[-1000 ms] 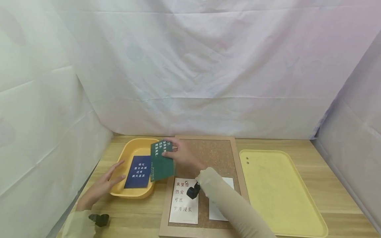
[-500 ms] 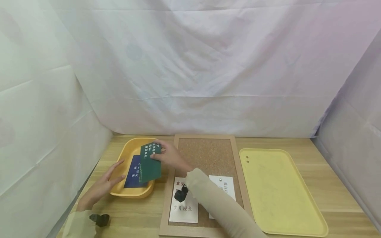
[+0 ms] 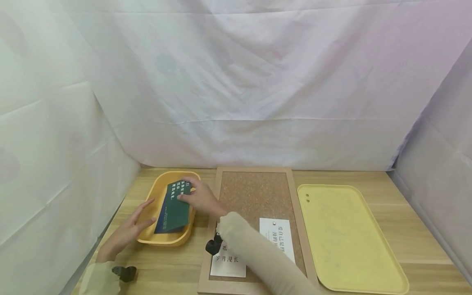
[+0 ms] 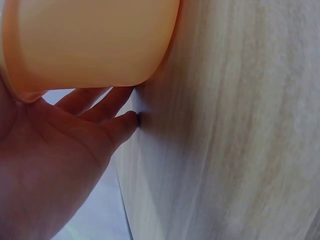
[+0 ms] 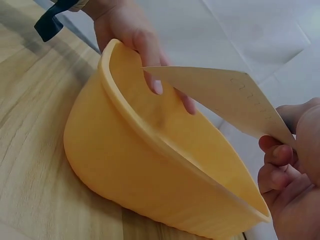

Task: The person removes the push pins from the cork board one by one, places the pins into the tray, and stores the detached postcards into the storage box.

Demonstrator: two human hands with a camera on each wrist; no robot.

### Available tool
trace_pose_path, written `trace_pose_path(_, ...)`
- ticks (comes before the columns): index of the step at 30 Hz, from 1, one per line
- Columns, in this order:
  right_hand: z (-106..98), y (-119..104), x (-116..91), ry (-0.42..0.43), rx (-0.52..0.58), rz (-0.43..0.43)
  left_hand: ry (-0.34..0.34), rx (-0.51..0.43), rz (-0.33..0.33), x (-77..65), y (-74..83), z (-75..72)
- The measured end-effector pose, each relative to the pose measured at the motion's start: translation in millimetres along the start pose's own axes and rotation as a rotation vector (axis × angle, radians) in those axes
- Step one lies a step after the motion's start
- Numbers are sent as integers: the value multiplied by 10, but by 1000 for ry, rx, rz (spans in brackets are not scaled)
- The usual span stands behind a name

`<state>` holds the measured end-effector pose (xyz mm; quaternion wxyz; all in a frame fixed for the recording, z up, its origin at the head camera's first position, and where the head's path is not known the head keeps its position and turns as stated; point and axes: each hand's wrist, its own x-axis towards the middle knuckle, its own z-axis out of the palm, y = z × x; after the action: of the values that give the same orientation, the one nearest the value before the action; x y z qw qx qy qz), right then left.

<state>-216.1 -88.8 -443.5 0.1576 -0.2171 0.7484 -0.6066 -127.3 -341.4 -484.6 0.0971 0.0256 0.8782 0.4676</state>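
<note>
My right hand (image 3: 200, 198) pinches a dark green card (image 3: 176, 211) with white lettering by its far right edge, thumb on the printed face. The card is over the yellow plastic basin (image 3: 167, 242), covering most of a blue card (image 3: 160, 224) inside. From the right wrist view, the green card's pale back (image 5: 215, 92) appears tilted above the basin's rim. My left hand (image 3: 125, 233) grips the basin at its left rim. Its thumb and a finger reach inside, while other fingers (image 4: 102, 107) lie along the outer wall in the left wrist view.
A wood-framed cork board (image 3: 254, 192) stands right of the basin, bearing two white lettered cards (image 3: 228, 268), (image 3: 282, 241); a pin shows on the right one. Further right is a yellow tray (image 3: 354, 241) with two small round pieces (image 3: 307, 198). White cloth (image 3: 258, 82) surrounds the table.
My right hand has carried the green card left and lowered it over the basin, so it now hides most of the blue card. The left hand stays at the rim.
</note>
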Motion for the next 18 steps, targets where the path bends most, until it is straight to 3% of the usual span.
trace_pose_path(7,64,63,18,4,-55,-23,5,-7,9,-13,3,11)
trace_pose_path(18,155,81,18,34,-250,-53,27,43,19,-5,8,6)
